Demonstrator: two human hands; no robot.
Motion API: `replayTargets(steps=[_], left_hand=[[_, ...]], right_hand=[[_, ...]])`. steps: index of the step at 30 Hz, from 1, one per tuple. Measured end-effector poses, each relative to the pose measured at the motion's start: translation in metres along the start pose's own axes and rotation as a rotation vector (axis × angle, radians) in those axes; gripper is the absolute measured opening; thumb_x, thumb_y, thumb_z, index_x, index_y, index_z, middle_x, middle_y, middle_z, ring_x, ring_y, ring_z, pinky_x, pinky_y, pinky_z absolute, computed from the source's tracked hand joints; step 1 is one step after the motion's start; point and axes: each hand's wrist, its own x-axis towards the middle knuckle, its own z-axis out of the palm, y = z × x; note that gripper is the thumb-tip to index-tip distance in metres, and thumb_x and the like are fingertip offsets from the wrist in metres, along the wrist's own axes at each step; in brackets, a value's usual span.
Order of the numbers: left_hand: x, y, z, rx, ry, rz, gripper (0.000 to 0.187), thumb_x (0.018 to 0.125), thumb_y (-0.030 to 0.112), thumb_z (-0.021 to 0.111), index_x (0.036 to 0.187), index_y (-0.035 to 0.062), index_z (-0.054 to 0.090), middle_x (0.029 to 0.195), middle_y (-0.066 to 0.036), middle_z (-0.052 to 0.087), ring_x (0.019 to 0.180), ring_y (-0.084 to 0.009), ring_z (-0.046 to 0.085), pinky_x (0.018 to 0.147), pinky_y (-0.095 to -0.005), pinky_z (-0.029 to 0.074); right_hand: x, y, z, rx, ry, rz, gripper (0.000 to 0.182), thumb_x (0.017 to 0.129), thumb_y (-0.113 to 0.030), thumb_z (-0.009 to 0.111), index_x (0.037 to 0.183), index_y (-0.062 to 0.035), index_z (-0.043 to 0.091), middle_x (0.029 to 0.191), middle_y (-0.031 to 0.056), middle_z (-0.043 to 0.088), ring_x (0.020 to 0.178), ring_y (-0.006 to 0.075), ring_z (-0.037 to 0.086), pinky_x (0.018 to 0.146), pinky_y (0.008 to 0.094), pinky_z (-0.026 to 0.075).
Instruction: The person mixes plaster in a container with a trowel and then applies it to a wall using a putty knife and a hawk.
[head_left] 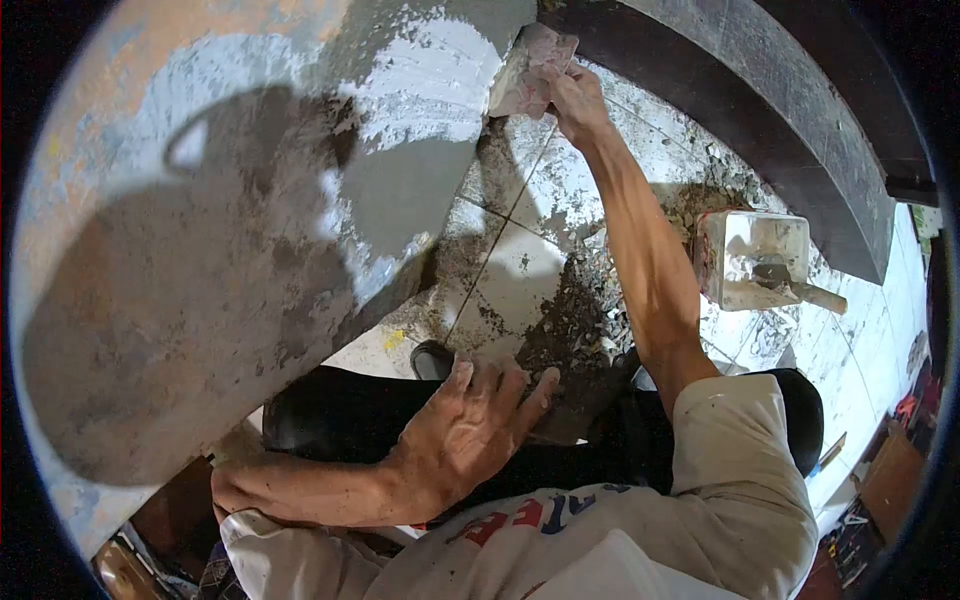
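Observation:
My right hand (pixel 578 100) reaches far forward and pinches a flat pinkish spreader (pixel 530 75), smeared with grey. The spreader's edge is at the lower border of the wall (pixel 250 330), beside a patch of grey plaster (pixel 415 190) and a bright whitish patch (pixel 430 80). My left hand (pixel 470 420) is held over my lap with fingers spread and nothing in it; its fingertips look dusted with pale residue. To the right of my right forearm stands a whitish rectangular tub (pixel 735 295), with a wooden-handled trowel (pixel 820 297) leaning over its rim.
A dark curved ledge (pixel 740 110) arcs along the far right. Crumbled debris (pixel 585 310) is strewn over the white floor tiles (pixel 520 270) between the wall and the tub. Assorted items (pixel 870 510) lie at the lower right edge. Shadows fall across the wall.

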Motion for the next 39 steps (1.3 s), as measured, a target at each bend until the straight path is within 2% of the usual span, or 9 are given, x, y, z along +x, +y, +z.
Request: replayTargets(steps=[4, 13, 15, 20, 26, 29, 32, 34, 39], left_hand=[[-0.001, 0.003, -0.004, 0.006, -0.057, 0.037, 0.070, 0.095, 0.016, 0.052, 0.161, 0.0058, 0.031, 0.134, -0.021, 0.054, 0.118, -0.0370, 0.055, 0.107, -0.0506, 0.041], [-0.002, 0.008, 0.001, 0.138, -0.074, 0.018, 0.071, 0.098, 0.024, 0.048, 0.163, 0.0064, 0.024, 0.139, -0.022, 0.055, 0.120, -0.0353, 0.056, 0.106, -0.0473, 0.042], [-0.004, 0.009, -0.003, 0.110, -0.084, 0.022, 0.072, 0.098, 0.024, 0.048, 0.163, 0.0066, 0.023, 0.140, -0.023, 0.055, 0.121, -0.0351, 0.056, 0.107, -0.0478, 0.042], [-0.010, 0.013, 0.008, 0.099, -0.112, 0.023, 0.073, 0.099, 0.026, 0.048, 0.164, 0.0081, 0.019, 0.142, -0.023, 0.054, 0.122, -0.0358, 0.056, 0.109, -0.0481, 0.041], [-0.016, 0.018, 0.012, 0.023, -0.031, 0.055, 0.067, 0.097, 0.020, 0.048, 0.158, -0.0022, 0.031, 0.131, -0.023, 0.057, 0.118, -0.0355, 0.058, 0.104, -0.0460, 0.045], [-0.013, 0.020, 0.013, -0.006, 0.026, 0.057, 0.067, 0.097, 0.020, 0.048, 0.158, -0.0020, 0.029, 0.133, -0.024, 0.056, 0.121, -0.0353, 0.058, 0.105, -0.0473, 0.045], [-0.006, 0.023, 0.001, 0.026, -0.038, 0.027, 0.067, 0.098, 0.020, 0.047, 0.159, -0.0016, 0.028, 0.133, -0.024, 0.055, 0.123, -0.0356, 0.057, 0.106, -0.0480, 0.045], [-0.006, 0.025, 0.016, 0.110, 0.041, -0.011, 0.070, 0.100, 0.025, 0.046, 0.163, 0.0083, 0.022, 0.125, -0.017, 0.057, 0.113, -0.0327, 0.053, 0.103, -0.0498, 0.041], [-0.023, 0.032, 0.014, 0.063, -0.016, -0.049, 0.072, 0.099, 0.025, 0.049, 0.164, 0.0080, 0.022, 0.130, -0.018, 0.055, 0.113, -0.0343, 0.053, 0.102, -0.0483, 0.044]], right_hand=[[-0.010, -0.040, 0.020, -0.118, -0.071, -0.055, 0.023, 0.102, -0.018, 0.066, 0.113, 0.0025, 0.067, 0.104, 0.0122, 0.071, 0.084, 0.0194, 0.069, 0.072, 0.0376, 0.059], [-0.044, -0.169, 0.033, -0.256, -0.146, -0.142, 0.025, 0.102, -0.022, 0.064, 0.106, 0.0010, 0.071, 0.097, 0.0101, 0.073, 0.081, 0.0170, 0.071, 0.065, 0.0318, 0.059], [-0.034, -0.177, 0.044, -0.178, -0.143, -0.277, 0.025, 0.101, -0.023, 0.064, 0.105, 0.0000, 0.072, 0.092, 0.0086, 0.073, 0.077, 0.0160, 0.071, 0.062, 0.0324, 0.058], [-0.030, -0.191, 0.117, -0.797, 0.108, -0.775, 0.028, 0.104, -0.022, 0.053, 0.106, 0.0006, 0.070, 0.080, 0.0078, 0.070, 0.065, 0.0205, 0.063, 0.059, 0.0379, 0.053], [-0.125, -0.152, 0.177, -0.751, 0.058, -0.926, 0.016, 0.097, -0.008, 0.061, 0.105, 0.0014, 0.071, 0.075, 0.0127, 0.068, 0.060, 0.0172, 0.063, 0.053, 0.0370, 0.050], [-0.156, -0.178, 0.153, -0.563, -0.103, -0.573, 0.017, 0.099, -0.012, 0.061, 0.106, 0.0010, 0.070, 0.074, 0.0120, 0.066, 0.061, 0.0166, 0.062, 0.055, 0.0353, 0.050], [-0.102, -0.170, 0.107, -0.702, 0.079, -0.801, 0.020, 0.101, -0.016, 0.059, 0.106, 0.0014, 0.069, 0.073, 0.0082, 0.063, 0.063, 0.0143, 0.059, 0.059, 0.0319, 0.049], [-0.065, -0.168, 0.085, -0.782, 0.160, -0.693, 0.023, 0.102, -0.020, 0.059, 0.106, 0.0008, 0.067, 0.074, 0.0059, 0.062, 0.067, 0.0121, 0.057, 0.062, 0.0296, 0.048], [-0.028, -0.145, 0.098, -0.696, 0.143, -0.746, 0.023, 0.101, -0.021, 0.059, 0.105, 0.0010, 0.066, 0.074, 0.0051, 0.061, 0.067, 0.0109, 0.055, 0.061, 0.0300, 0.048]])
